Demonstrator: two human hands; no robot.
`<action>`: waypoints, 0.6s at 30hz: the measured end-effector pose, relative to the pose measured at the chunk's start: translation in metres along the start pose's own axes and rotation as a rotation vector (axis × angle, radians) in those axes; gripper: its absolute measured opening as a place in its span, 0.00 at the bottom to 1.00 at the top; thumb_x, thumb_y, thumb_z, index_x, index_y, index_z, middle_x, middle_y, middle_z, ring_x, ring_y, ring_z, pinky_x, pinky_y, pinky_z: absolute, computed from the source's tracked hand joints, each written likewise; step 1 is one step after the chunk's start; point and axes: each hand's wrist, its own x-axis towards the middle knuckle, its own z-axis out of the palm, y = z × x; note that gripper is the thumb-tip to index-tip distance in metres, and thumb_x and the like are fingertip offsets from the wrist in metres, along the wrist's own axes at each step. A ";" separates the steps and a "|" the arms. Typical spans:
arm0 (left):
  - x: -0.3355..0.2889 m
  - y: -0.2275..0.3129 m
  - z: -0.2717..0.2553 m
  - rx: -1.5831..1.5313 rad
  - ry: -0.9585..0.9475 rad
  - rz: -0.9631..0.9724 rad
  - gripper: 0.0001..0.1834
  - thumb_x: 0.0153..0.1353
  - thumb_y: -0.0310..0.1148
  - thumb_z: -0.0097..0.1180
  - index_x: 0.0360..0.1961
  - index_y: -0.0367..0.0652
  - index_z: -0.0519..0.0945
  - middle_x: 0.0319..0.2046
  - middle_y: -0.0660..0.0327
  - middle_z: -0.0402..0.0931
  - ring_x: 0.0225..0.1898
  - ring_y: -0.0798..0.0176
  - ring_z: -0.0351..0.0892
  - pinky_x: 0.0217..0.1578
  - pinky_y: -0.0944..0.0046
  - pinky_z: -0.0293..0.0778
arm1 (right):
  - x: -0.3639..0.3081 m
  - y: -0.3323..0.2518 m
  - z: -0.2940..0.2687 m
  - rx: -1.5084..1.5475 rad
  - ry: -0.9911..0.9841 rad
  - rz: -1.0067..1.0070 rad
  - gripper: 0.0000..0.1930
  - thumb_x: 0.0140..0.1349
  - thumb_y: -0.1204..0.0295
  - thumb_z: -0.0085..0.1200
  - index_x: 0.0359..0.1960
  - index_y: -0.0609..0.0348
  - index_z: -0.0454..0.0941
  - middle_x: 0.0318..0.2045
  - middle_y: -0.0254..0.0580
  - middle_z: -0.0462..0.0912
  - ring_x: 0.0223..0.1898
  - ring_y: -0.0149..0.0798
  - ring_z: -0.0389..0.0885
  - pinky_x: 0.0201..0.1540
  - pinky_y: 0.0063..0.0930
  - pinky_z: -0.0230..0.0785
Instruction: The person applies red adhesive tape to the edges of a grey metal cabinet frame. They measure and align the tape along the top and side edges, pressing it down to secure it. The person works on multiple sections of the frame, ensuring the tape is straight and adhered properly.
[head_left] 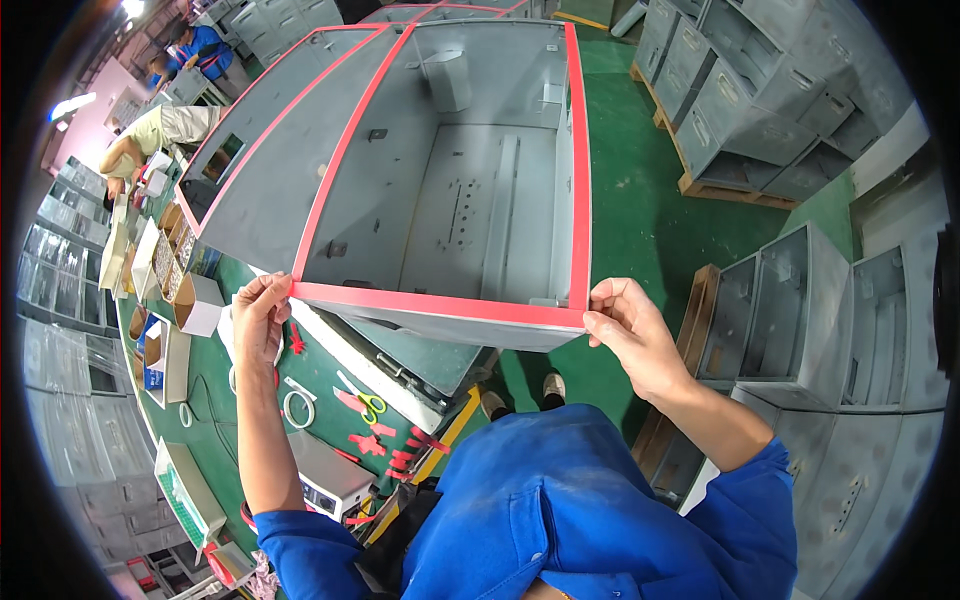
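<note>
In front of me a grey metal box (385,180) lies with its open side up, its rim edged with red tape. A red tape strip (440,303) runs along the near rim. My left hand (262,312) pinches that strip's left end between thumb and fingers at the near left corner. At the near right corner, my right hand (630,335) is closed on the strip's other end, thumb and forefinger together. Whether the strip is stuck down all along cannot be made out. Inside the box are a row of small holes and a long raised rail.
On the green bench at left lie yellow-handled scissors (373,405), red tape pieces (368,442), a white tape roll (298,408) and a pale instrument box (325,470). Grey metal cases (740,110) stand on pallets at right. A person (150,140) bends over the far left bench.
</note>
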 end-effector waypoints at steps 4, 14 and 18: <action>0.003 -0.001 -0.004 -0.009 -0.038 -0.004 0.02 0.50 0.22 0.56 0.26 0.35 0.76 0.17 0.67 0.69 0.15 0.79 0.62 0.14 0.80 0.57 | -0.001 0.000 -0.002 0.029 -0.011 0.010 0.10 0.57 0.77 0.46 0.40 0.62 0.64 0.32 0.35 0.69 0.32 0.26 0.68 0.34 0.20 0.64; -0.004 0.012 0.001 0.111 -0.001 -0.073 0.07 0.47 0.26 0.60 0.26 0.35 0.76 0.17 0.67 0.69 0.16 0.77 0.62 0.18 0.77 0.57 | 0.001 0.001 0.009 -0.027 0.052 0.018 0.10 0.58 0.76 0.48 0.40 0.56 0.63 0.34 0.34 0.70 0.34 0.25 0.69 0.33 0.19 0.62; -0.003 0.012 -0.005 0.080 -0.043 -0.088 0.07 0.45 0.27 0.62 0.24 0.36 0.77 0.17 0.65 0.70 0.16 0.75 0.63 0.17 0.76 0.58 | 0.003 0.005 0.005 -0.057 0.010 0.017 0.09 0.58 0.76 0.47 0.40 0.56 0.62 0.32 0.32 0.69 0.32 0.24 0.67 0.32 0.19 0.61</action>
